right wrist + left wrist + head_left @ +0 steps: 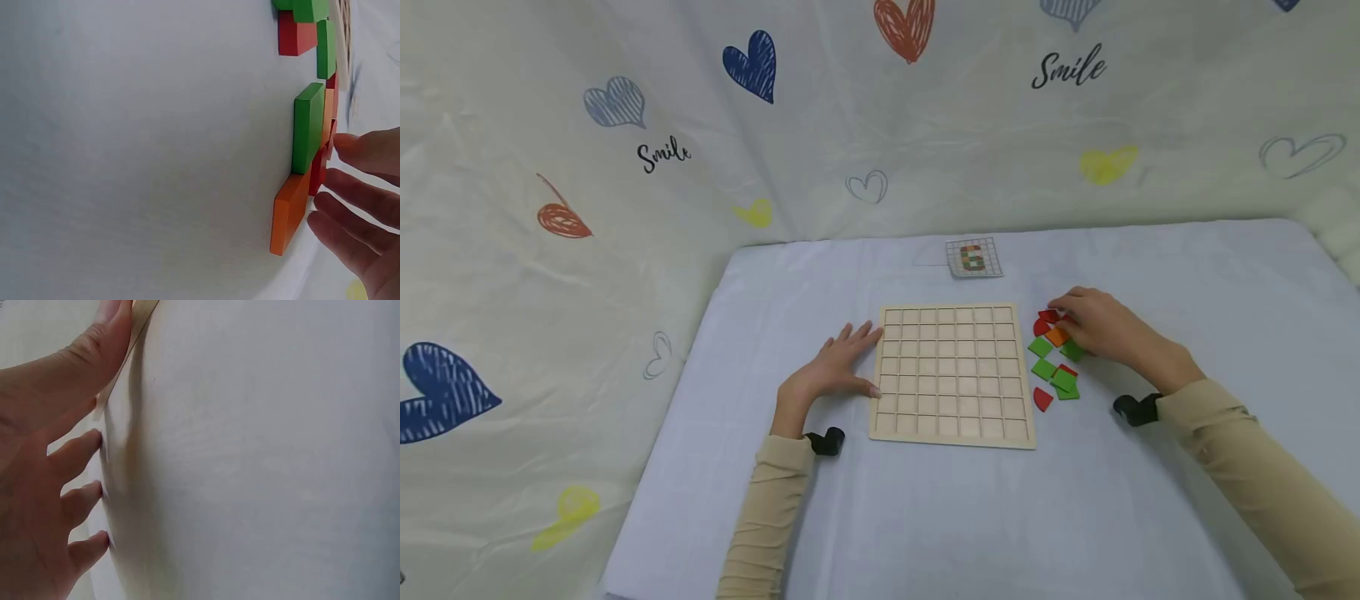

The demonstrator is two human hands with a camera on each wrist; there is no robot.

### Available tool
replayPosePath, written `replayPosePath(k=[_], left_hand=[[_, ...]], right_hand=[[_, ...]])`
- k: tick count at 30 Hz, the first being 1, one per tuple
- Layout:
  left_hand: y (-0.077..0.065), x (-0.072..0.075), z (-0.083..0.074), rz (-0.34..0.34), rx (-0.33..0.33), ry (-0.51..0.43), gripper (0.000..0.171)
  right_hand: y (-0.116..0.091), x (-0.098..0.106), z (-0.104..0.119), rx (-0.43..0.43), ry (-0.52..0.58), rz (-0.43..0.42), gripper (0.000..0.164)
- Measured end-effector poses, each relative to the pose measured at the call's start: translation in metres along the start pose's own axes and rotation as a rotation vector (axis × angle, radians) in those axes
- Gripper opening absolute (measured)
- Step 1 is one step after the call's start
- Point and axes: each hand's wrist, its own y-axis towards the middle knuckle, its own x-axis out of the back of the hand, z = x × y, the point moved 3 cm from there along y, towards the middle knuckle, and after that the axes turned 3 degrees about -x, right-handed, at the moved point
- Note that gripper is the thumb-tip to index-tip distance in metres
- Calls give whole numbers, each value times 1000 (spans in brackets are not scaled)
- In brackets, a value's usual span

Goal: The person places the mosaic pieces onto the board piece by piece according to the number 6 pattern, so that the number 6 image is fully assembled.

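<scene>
A wooden grid board (951,442) with rows of bare square cells lies on the white table. My left hand (831,367) is spread at its left side, thumb and a fingertip touching the edge; in the left wrist view the thumb (87,353) rests on the rim. To the right of the board is a loose group of coloured pieces, among them a green square (1044,369) and a red quarter-round piece (1042,399). Over the far end of this group, my right hand (1108,325) has its fingertips close to a red piece (317,172), beside an orange piece (289,215).
Behind the board lies a small gridded card (992,265) with an orange and green pattern. A white cloth (820,150) printed with hearts hangs behind the table (940,525). Black wrist cameras (1138,410) sit at both cuffs.
</scene>
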Motion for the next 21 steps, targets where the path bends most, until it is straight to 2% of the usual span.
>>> replayPosePath(k=[8,16,21], left_hand=[[-1,1,-4,0,29,-5,110],[11,1,-7,14,32,16,115],[9,2,-10,23,44,-21,117]], right_hand=[[8,-2,1,-41,3,31,30],[11,-2,-1,-59,-5,32,23],[13,-4,0,-61,11,32,21]])
